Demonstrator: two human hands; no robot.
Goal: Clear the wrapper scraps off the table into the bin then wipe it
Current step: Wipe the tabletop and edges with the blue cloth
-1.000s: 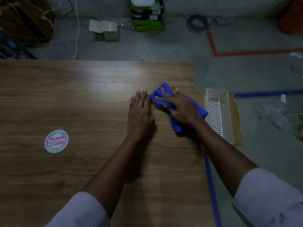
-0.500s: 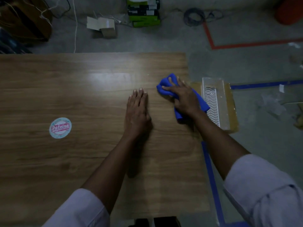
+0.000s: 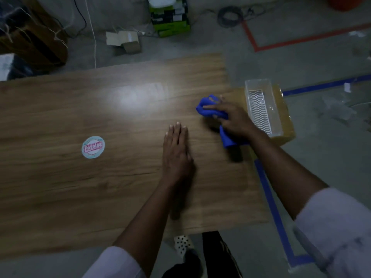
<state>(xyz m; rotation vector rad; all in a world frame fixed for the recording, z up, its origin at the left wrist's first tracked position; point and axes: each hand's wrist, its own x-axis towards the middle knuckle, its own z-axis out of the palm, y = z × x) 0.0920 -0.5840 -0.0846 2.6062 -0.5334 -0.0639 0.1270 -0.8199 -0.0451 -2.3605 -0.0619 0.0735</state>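
Note:
A wooden table (image 3: 100, 187) fills most of the view. My right hand (image 3: 232, 117) presses a bunched blue cloth (image 3: 206, 109) onto the table near its right edge, with its fingers curled over the cloth. The cloth's tail sticks out below my wrist. My left hand (image 3: 176, 153) lies flat on the table, fingers straight and together, a little left of the cloth. A clear plastic bin (image 3: 263, 109) stands on a cardboard box just past the table's right edge.
A round sticker (image 3: 93, 147) with pink lettering lies on the table's left half. On the floor beyond the table are a small open carton (image 3: 126, 42), a green and black box (image 3: 170, 19), cables and a dark bag (image 3: 30, 37). Blue tape (image 3: 275, 213) runs along the floor at right.
My right hand has slid the cloth a short way away from my left hand, toward the table's right edge. The left hand stays flat on the table. The view has tilted down.

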